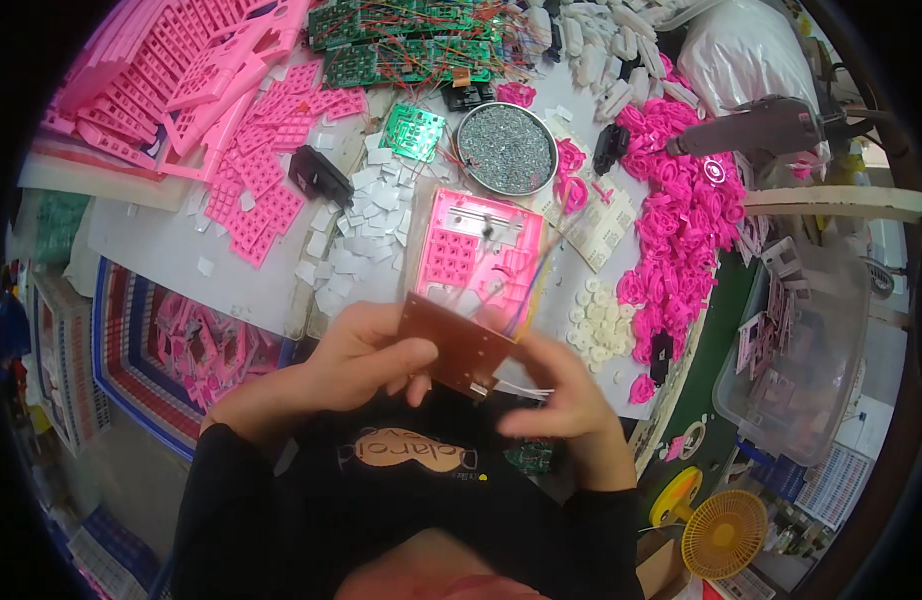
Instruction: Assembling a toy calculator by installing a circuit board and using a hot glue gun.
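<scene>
In front of my chest, my left hand (pixel 366 350) grips a brown circuit board (pixel 451 345) by its left side, thumb on the face and fingers curled under it. Blue, yellow and white wires run from the board's right end. My right hand (pixel 566 395) is at that end, thumb spread away from the fingers; its fingertips pass partly behind the board, slightly blurred. Just beyond lies a pink plastic housing (pixel 526 235) with a block of pink square keys (pixel 449 258) in its left part. Wires reach from the board over the housing, partly hidden by it.
Beyond the housing stands a round tin of small screws (pixel 506 150), beside a green circuit board (pixel 413 133). White squares (pixel 371 225) and pink key pads (pixel 251 190) lie left. Pink rings (pixel 681 190) and white discs (pixel 599 320) spread right, beneath a grey tool (pixel 751 128).
</scene>
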The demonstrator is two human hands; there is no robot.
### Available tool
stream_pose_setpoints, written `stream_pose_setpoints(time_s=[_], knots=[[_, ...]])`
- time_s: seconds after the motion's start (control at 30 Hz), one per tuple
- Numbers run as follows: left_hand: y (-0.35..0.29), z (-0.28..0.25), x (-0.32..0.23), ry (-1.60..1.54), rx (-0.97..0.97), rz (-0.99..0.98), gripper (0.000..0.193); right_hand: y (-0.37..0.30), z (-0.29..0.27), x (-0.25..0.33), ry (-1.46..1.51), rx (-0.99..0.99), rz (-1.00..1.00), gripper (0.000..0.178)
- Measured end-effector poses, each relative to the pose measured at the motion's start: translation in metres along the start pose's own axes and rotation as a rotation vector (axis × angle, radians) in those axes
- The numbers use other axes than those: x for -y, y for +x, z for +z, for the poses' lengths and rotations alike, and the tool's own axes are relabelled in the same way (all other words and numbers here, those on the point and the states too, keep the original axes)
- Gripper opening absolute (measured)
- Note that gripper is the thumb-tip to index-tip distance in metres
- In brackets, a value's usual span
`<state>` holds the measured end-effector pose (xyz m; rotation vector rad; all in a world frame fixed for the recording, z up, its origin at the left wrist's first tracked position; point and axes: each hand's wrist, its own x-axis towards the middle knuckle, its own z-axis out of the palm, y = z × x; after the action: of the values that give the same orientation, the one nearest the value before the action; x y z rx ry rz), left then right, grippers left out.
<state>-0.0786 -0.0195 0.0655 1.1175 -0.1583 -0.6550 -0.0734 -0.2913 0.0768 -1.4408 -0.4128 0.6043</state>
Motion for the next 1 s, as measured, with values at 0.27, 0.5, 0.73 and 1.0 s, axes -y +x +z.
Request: stream_pose_setpoints(time_s=[0.27, 0.5, 0.73, 1.0], knots=[[0.001, 0.002, 0.037, 0.499, 0.073, 0.109, 0.015, -0.062, -0.024, -0.021, -0.395, 0.465, 0.209, 0.047], [0.012, 0.008, 0.034, 0.582, 0.186, 0.292, 0.011, -0.055, -0.05, 0.05, -0.814, -0.013, 0.109, 0.061], [0.004, 0.006, 0.049, 0.291, 0.131, -0.102, 0.025, 0.024, -0.009, -0.008, -0.358, 0.067, -0.007, 0.039], [-0.012, -0.011, 0.08, -0.042, 0.068, -0.207, 0.055, 0.098, -0.035, -0.041, -0.137, -0.099, 0.221, 0.031]])
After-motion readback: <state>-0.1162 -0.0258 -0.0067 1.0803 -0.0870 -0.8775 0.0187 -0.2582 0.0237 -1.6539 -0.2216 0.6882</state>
